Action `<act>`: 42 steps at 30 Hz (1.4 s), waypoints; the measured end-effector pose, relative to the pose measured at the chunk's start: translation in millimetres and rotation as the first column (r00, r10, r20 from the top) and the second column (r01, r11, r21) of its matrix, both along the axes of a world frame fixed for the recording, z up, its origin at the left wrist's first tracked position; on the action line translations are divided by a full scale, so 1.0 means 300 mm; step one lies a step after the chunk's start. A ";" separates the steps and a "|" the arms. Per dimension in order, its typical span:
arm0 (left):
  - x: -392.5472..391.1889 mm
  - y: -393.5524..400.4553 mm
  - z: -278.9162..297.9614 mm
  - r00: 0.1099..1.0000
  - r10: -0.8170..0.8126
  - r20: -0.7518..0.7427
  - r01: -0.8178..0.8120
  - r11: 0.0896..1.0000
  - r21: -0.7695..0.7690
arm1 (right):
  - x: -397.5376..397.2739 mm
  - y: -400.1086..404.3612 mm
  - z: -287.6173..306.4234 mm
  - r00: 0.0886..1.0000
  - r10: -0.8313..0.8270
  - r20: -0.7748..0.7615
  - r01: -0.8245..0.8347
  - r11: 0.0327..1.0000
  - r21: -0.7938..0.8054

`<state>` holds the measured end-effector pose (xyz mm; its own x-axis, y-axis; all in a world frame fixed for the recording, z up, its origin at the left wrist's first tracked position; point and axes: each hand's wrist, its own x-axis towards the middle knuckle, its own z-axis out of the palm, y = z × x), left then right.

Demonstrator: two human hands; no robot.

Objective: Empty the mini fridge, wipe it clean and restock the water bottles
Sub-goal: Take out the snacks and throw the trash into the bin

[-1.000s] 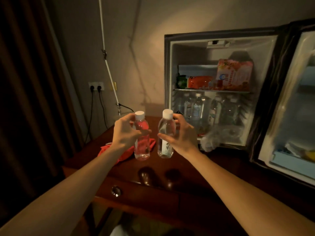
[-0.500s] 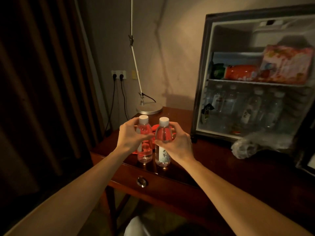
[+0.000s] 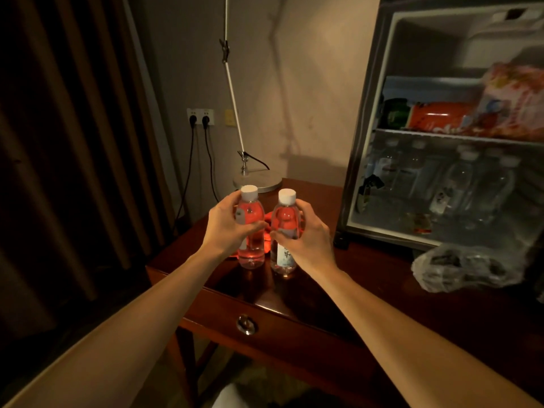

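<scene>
Both bottles have come lower and now sit just at the wooden table, where a second ago I held them up in front of the fridge; my view has also swung left, so the mini fridge fills the right edge. My left hand wraps the left water bottle from the left side, thumb across its front, fingers curled behind. My right hand grips the right water bottle the same way from the right, thumb low across the label. Each bottle is upright, white caps level, side by side and nearly touching; whether their bases press the tabletop I cannot tell. A red cloth shows behind them. More bottles stand on the fridge's lower shelf, and a crumpled plastic bag lies before it.
</scene>
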<state>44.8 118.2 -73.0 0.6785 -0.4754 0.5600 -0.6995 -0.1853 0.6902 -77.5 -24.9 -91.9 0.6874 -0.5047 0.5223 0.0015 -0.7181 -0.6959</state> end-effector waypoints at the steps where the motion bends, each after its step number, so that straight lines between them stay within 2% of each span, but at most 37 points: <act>1: -0.002 0.004 -0.002 1.000 -0.006 -0.014 0.006 1.000 -0.003 | -0.002 0.000 -0.001 1.000 0.000 -0.006 0.000 1.000 0.003; 6: -0.041 0.049 -0.020 0.995 -0.023 -0.092 0.030 0.996 0.079 | -0.029 0.008 -0.005 0.998 0.016 -0.054 -0.013 0.998 0.057; 11: -0.086 0.099 -0.057 0.967 0.238 -0.085 -0.213 0.948 0.235 | -0.097 -0.006 -0.002 0.989 -0.008 -0.145 0.019 0.997 0.076; 13: -0.121 0.106 -0.046 0.958 0.276 -0.071 -0.247 0.928 0.277 | -0.136 -0.026 0.001 0.979 -0.059 -0.194 0.068 0.997 0.041; 16: -0.203 0.081 -0.035 0.984 0.177 -0.007 -0.163 0.921 0.354 | -0.223 -0.062 0.006 0.959 -0.134 -0.250 0.137 0.991 -0.008; 22: -0.392 -0.106 -0.004 0.998 -0.032 0.062 0.004 0.915 0.404 | -0.442 -0.198 0.023 0.888 -0.231 -0.398 0.200 0.973 -0.117; 29: -0.579 -0.384 0.012 0.966 -0.195 0.167 0.080 0.847 0.525 | -0.681 -0.402 0.035 0.817 -0.317 -0.481 0.238 0.946 -0.218; 34: -0.646 -0.550 0.002 0.955 -0.230 0.187 0.084 0.814 0.575 | -0.768 -0.535 0.008 0.796 -0.394 -0.460 0.311 0.918 -0.248; 38: -0.648 -0.670 -0.016 0.952 -0.251 0.177 0.106 0.810 0.577 | -0.790 -0.627 -0.015 0.703 -0.440 -0.558 0.325 0.897 -0.299; 42: -0.611 -0.797 -0.025 0.919 -0.300 0.255 0.097 0.800 0.592 | -0.778 -0.709 -0.031 0.612 -0.505 -0.609 0.268 0.857 -0.441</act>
<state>-138.6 -121.0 -80.5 0.3636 -0.8748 0.3202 -0.9245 -0.2966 0.2395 -311.0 -237.6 -101.1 0.6738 -0.7238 0.1484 -0.7095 -0.6899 -0.1435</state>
